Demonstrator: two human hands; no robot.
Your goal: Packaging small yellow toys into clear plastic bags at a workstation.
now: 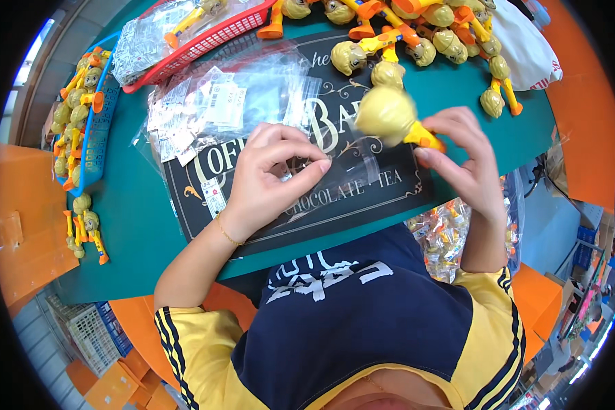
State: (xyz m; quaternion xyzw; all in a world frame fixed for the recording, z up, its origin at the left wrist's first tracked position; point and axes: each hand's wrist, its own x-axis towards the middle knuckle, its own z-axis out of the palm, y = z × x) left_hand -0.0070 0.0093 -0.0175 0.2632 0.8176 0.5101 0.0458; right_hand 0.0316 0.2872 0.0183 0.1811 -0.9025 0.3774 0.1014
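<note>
In my right hand (466, 154) is a small toy doll (388, 117) with a large yellow-haired head and an orange and yellow body. My thumb and fingers pinch its orange end, and the head points left, over the dark printed mat (396, 198). My left hand (273, 174) is closed in a pinch on a clear plastic bag (365, 171), which stretches right toward the doll. The bag is so transparent that its edges are hard to follow. Beyond my left hand lies a pile of flat clear bags (266, 85) with white printed labels.
Many similar dolls (451, 44) are heaped at the far right, beside a white sack (526, 48). A red basket (205, 44) of bags stands far left. A blue basket (96, 147) of dolls is at the left edge. A bag of packed dolls (444, 236) sits below the green table's (137, 253) edge.
</note>
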